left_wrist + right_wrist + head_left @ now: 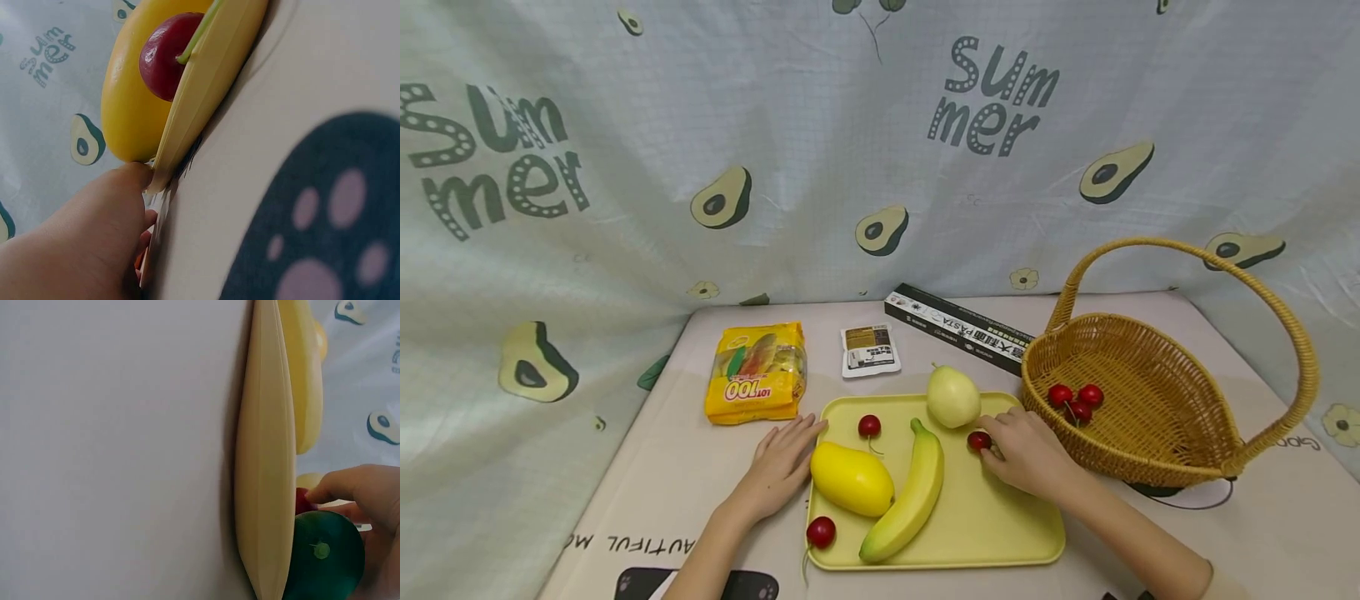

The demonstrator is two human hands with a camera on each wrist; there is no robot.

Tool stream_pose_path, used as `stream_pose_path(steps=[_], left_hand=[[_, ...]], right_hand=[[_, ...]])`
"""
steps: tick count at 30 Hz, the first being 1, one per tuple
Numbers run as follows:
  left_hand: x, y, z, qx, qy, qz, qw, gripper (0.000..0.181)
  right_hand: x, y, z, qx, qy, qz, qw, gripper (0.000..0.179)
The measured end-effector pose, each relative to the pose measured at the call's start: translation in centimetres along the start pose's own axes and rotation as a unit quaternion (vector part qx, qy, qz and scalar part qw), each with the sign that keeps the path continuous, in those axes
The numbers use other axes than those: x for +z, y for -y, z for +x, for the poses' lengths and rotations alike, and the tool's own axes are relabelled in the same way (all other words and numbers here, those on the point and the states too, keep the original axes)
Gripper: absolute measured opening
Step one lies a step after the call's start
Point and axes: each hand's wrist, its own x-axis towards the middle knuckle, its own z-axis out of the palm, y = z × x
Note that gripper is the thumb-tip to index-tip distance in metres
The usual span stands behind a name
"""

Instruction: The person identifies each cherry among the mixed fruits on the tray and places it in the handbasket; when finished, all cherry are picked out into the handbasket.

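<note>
A yellow tray [1000, 525] holds a mango [852, 479], a banana [910, 496], a pale pear [953, 397] and cherries. Over its right half my right hand [1026, 450] pinches a red cherry [979, 442], near the pear. A dark green round fruit [325, 556] sits close under that hand in the right wrist view; the head view does not show it. My left hand [778, 467] lies at the tray's left edge, fingers extended, thumb at the rim beside the mango. One cherry [869, 426] is behind the mango, another cherry [821, 532] at the front left corner.
A wicker basket [1150, 450] with a tall handle stands on the right, several cherries [1078, 412] inside. Behind the tray lie a black pasta box [958, 327] and a small sachet [870, 350]. A yellow snack bag [756, 372] is at the back left.
</note>
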Motion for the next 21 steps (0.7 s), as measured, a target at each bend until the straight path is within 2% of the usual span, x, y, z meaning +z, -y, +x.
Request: stream_pose_path(steps=[8,15,21], left_hand=[[-0.03,0.12,0.11,-0.008,0.01,0.001,0.9999,0.046],[0.0,0.21,0.1,-0.01,0.01,0.002,0.9999,0.045],[0.08,0.15,0.03,-0.006,0.007,0.003,1.0,0.045]], right_hand=[[-0.33,-0.11,0.04,0.002,-0.013,0.012,0.9998,0.028],[-0.52,-0.3,0.24,-0.012,-0.053,0.018,0.9984,0.024],[0.04,0.0,0.29,-0.014,-0.037,0.019,0.999,0.023]])
